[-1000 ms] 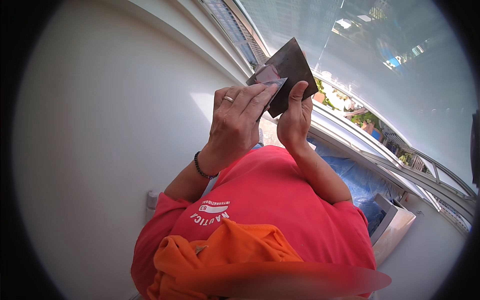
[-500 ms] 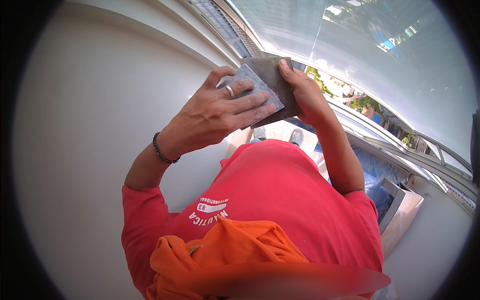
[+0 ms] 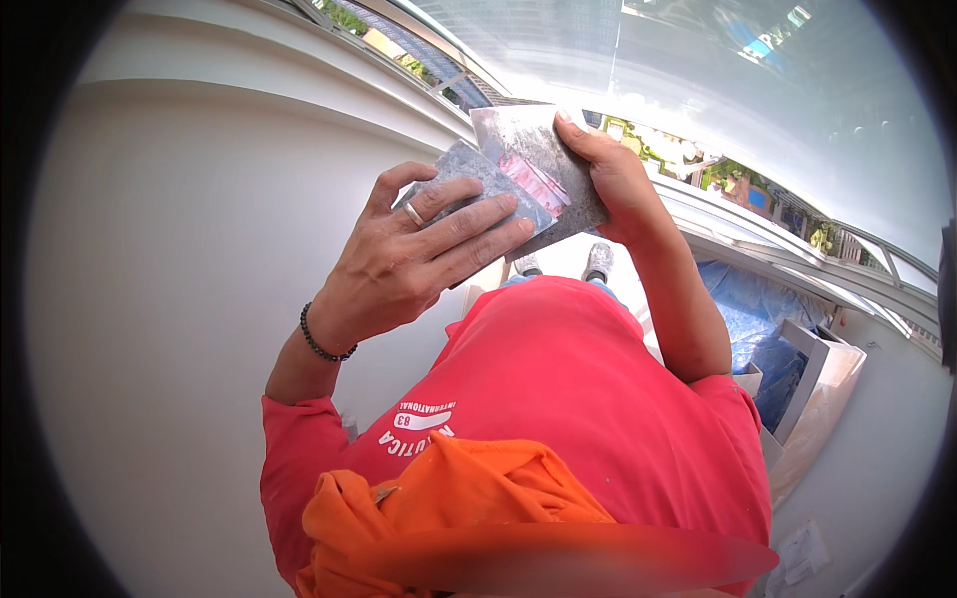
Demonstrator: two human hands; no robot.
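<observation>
My left hand (image 3: 414,244), with a ring and a dark beaded bracelet, lies over a thin blue-grey flat spreader (image 3: 461,161). Its fingers stretch across the face of that plate and hold it. A second, larger grey metal spreader plate (image 3: 513,128), smeared and shiny, is in my right hand (image 3: 616,184), thumb on top and fingers behind. Pink paste (image 3: 535,181) lies on the larger plate, right by the smaller spreader's edge. The two plates overlap at that spot. Most of my right fingers are hidden under the plate.
A pale wall (image 3: 199,279) fills the left side. Along the upper right runs a window with a rail (image 3: 778,259), greenery beyond it. Blue plastic sheeting (image 3: 748,304) and an open pale box-like piece (image 3: 817,389) are at lower right. My shoes (image 3: 598,261) show below the plates.
The smaller spreader has slid left and down off the larger plate, uncovering the pink paste. The larger plate has tilted and now catches the light.
</observation>
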